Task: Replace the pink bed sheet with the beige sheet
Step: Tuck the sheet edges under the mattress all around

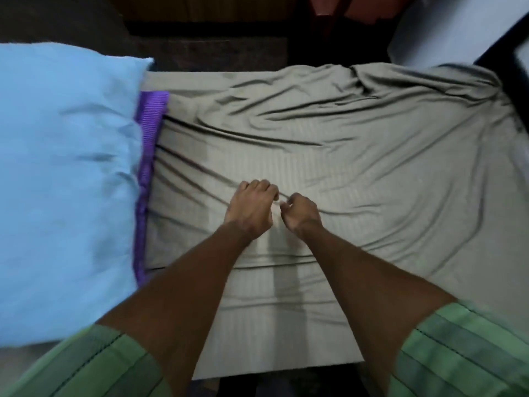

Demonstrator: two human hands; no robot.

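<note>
The beige sheet (357, 156) lies spread over the bed, wrinkled toward the far right corner and creased around my hands. My left hand (252, 209) and my right hand (300, 214) sit close together at the middle of the sheet, fingers curled, each pinching a small fold of the fabric. Creases radiate from that spot toward the left. No pink sheet is in view.
A light blue pillow (65, 179) covers the left end of the bed, with a purple cloth (147, 144) showing along its edge. A pale pillow (446, 27) lies at the far right beside a dark frame (512, 81). The sheet's near edge hangs over the bed front.
</note>
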